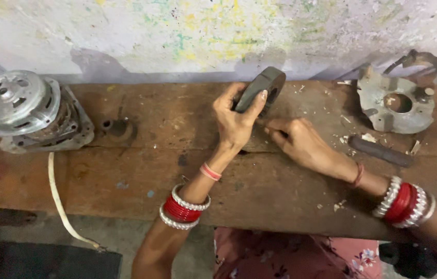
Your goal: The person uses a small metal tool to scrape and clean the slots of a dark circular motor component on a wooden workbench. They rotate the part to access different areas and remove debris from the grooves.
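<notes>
- The left hand (235, 121) is closed round a dark grey ring-shaped metal core (261, 89), thumb laid along its outer face and the other fingers wrapped behind; the ring stands on edge, tilted, just above the bench.
- The right hand (301, 143) rests on the wood just beside and below the ring, its fingers curled together and pointing at the ring's lower edge; something thin may be pinched at the fingertips, but that spot is too small and shadowed to tell.
- Both wrists carry stacks of red and silver bangles, plus a thin thread band.
- The surface is a worn brown wooden bench (141, 175), stained, cracked along a seam and scattered with pale chips and shavings, thickest to the right of the hands.
- A dark rod (380, 151) lies near the right hand, and beyond it sits a rusty round metal plate with a centre hole (395, 105).
- Well apart at the left end stands a silver electric motor (24, 111), with a white cable (62, 206) trailing off the bench edge.
- Behind the bench rises a pale wall (203, 31) flecked with yellow and green paint; below the bench shows grey floor.
</notes>
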